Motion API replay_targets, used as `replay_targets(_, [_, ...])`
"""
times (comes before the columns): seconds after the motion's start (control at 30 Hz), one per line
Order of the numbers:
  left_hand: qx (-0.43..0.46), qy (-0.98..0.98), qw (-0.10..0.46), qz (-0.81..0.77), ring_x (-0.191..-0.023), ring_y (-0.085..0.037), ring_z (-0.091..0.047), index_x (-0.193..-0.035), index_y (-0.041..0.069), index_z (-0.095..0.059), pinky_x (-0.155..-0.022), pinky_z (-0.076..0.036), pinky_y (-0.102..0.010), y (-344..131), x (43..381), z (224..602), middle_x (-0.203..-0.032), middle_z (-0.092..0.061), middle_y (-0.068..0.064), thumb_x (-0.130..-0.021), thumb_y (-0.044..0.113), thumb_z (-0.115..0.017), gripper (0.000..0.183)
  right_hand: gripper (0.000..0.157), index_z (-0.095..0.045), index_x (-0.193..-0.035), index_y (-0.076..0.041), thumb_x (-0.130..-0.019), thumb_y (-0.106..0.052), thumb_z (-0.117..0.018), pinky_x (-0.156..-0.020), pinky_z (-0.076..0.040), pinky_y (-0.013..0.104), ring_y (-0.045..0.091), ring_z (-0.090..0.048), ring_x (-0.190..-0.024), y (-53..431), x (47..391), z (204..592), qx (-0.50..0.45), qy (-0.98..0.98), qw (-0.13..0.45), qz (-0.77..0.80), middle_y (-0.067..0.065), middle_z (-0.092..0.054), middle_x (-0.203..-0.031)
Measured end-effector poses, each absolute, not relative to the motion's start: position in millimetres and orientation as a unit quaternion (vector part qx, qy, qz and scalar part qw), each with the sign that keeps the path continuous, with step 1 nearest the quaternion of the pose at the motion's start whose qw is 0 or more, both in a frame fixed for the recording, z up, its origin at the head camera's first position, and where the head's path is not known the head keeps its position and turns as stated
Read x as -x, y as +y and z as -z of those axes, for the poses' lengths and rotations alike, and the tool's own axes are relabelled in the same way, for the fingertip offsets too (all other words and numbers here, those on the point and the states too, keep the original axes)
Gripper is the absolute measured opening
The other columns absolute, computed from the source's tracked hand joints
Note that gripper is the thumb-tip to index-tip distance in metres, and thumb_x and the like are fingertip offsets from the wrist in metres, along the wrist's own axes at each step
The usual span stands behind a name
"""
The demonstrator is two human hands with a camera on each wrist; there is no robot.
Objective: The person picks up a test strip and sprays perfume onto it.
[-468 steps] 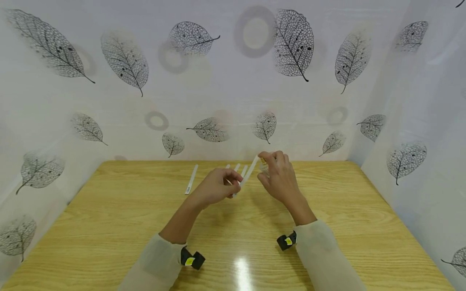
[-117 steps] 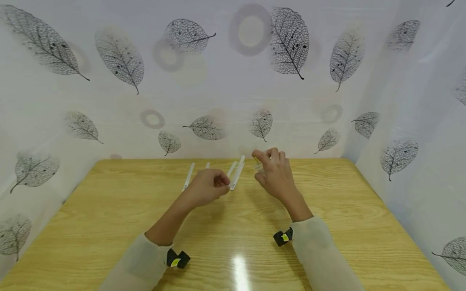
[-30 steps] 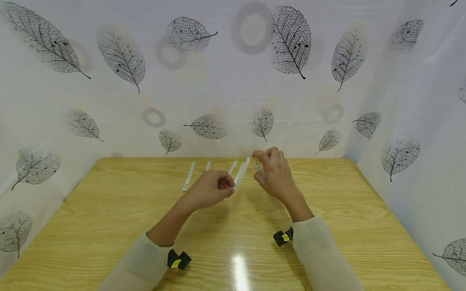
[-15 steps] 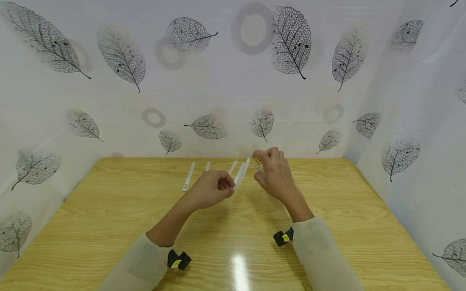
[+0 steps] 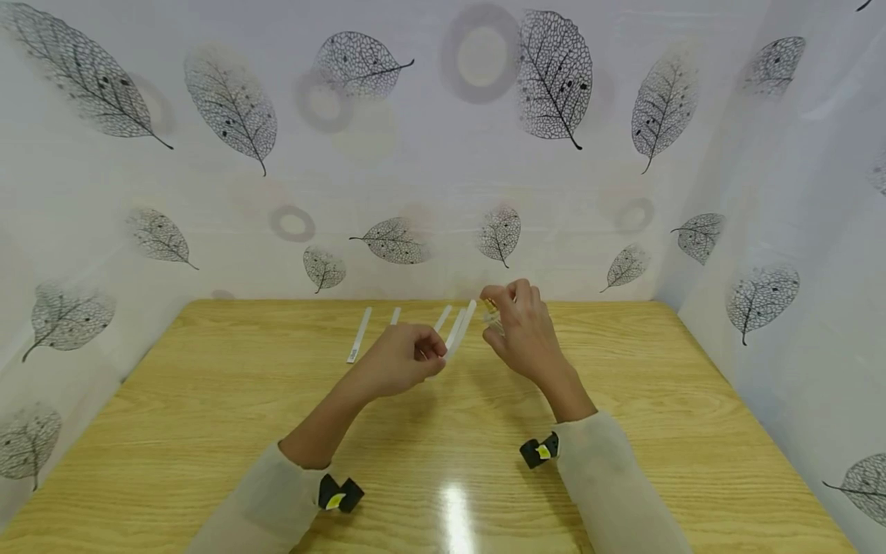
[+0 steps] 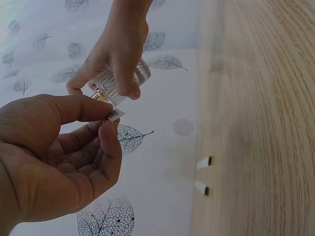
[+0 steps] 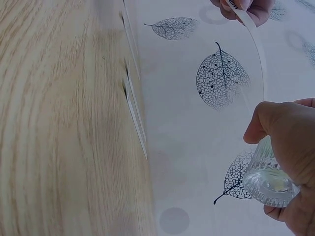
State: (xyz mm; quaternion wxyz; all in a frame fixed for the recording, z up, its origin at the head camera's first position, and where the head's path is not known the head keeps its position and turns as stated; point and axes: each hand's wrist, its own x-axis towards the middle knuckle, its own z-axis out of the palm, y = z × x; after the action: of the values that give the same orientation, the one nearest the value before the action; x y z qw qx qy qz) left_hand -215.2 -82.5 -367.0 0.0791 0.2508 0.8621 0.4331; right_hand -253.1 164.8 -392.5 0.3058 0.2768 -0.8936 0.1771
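My left hand (image 5: 404, 360) pinches a narrow white paper strip (image 5: 467, 322) between thumb and fingertips at its printed end. In the right wrist view the strip (image 7: 259, 46) bows toward the other hand. My right hand (image 5: 527, 335) grips a small clear ribbed-glass perfume bottle (image 7: 270, 182), tilted on its side. In the left wrist view the bottle's gold neck (image 6: 100, 95) points at the strip, and the index finger lies over its top. The nozzle itself is hidden by the fingers.
More white strips lie along the back of the wooden table (image 5: 443, 454), among them a far-left strip (image 5: 359, 335) with a printed end and a second strip (image 5: 395, 316) partly behind my left hand. A leaf-patterned curtain (image 5: 429, 154) hangs behind and on both sides.
Since 3.9 s ago my left hand has shifted slightly right, with the strip nearer the bottle. A second strip from the left lies where none lay 15.6 s ago. The last second shows almost no motion.
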Motion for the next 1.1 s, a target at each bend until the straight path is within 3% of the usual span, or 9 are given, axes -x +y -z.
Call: replay_targets(1.1, [-0.230, 0.865, 0.084, -0.438, -0.075, -0.017, -0.065, -0.099, 0.008, -0.070, -0.066, -0.057, -0.032, -82.4, 214.3, 364.5, -0.089, -0.068, -0.001, -0.096, 0.011, -0.070, 0.004, 0.054, -0.046, -0.130, -0.019, -0.084, -0.006, -0.071, -0.061, -0.032, 0.039, 0.030, -0.039, -0.077, 167.1, 250.1, 388.2, -0.274, -0.897, 0.294, -0.186, 0.016, -0.044, -0.101])
